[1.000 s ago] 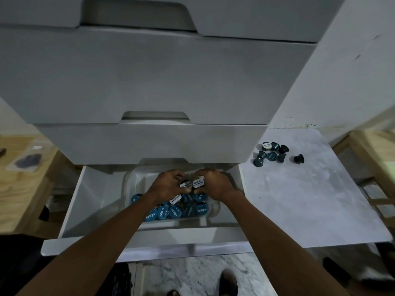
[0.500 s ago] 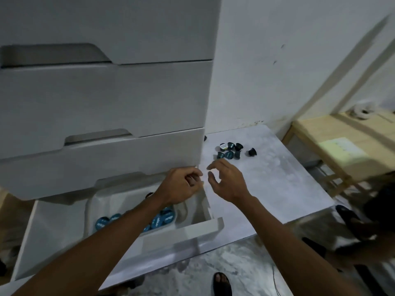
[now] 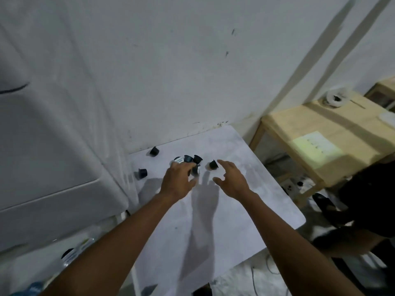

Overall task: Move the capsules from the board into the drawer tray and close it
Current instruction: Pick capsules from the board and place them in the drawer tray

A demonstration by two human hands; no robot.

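L hand (image 3: pixel 178 182) reached the capsules (image 3: pixel 188 159) near the board's (image 3: pixel 224 210) far edge, grip loose; R hand (image 3: pixel 232 182) spread, empty. Risk: hasty grab could knock capsules off the edge.

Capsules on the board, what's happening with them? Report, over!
Left hand fingers reaching into the capsule cluster, grip unclear. Right hand open beside a lone capsule. Two strays near the cabinet. Board unobstructed.
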